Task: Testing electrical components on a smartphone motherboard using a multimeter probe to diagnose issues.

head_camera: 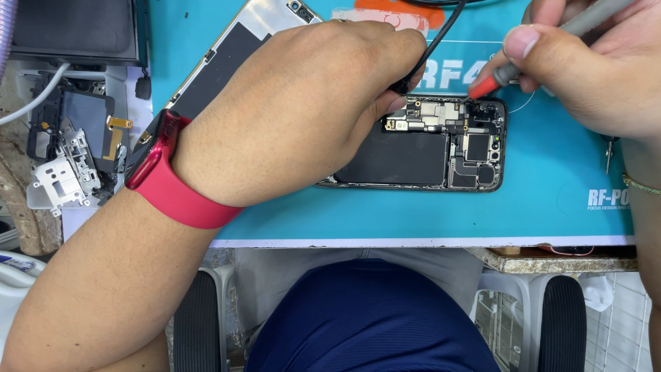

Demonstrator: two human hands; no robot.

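Hands — left hand (pixel 303 110) gripping one black probe (pixel 441 34), right hand (pixel 585 69) one red-tipped probe (pixel 492 81) — over one opened phone (pixel 427 155).

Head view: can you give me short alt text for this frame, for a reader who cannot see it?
Two bare hands work over an opened phone on a teal mat: the left hand holds a black probe, the right hand a red-tipped probe touching the board. The left wrist wears a red watch; loose phone parts lie at left.

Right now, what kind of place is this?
Likely a phone repair bench. An opened smartphone lies on a teal work mat; the right hand holds a red-tipped test probe to its board, and loose phone parts lie at the left.
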